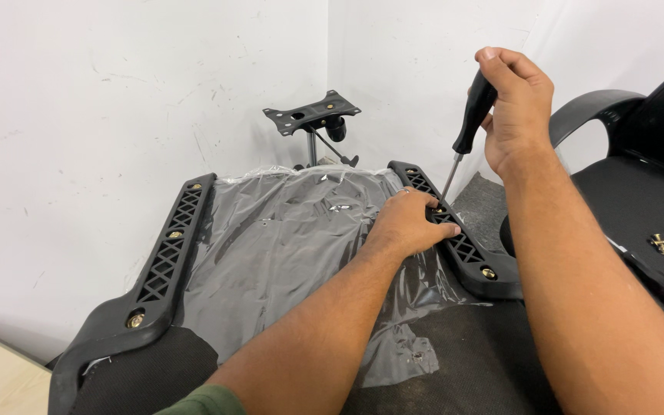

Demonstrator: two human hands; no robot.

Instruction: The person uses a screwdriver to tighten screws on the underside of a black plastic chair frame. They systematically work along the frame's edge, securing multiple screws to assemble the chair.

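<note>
Seemingly upright, the black-handled screwdriver [466,131] meets the armrest bracket [455,230].

You have a single view here, from the camera on your head, so no second view shares any part of the scene. It looks forward and down over your own forearms, which enter from the bottom edge and run up toward the middle. It sits close: the upturned chair seat [293,246] wrapped in plastic fills the lower centre, and your left hand [409,223] and right hand [518,107] are near the middle and upper right. You face a corner where two white walls [101,115] meet, with the chair's base plate [313,115] just in front. A second chair [647,184] is cut by the right edge.
</note>
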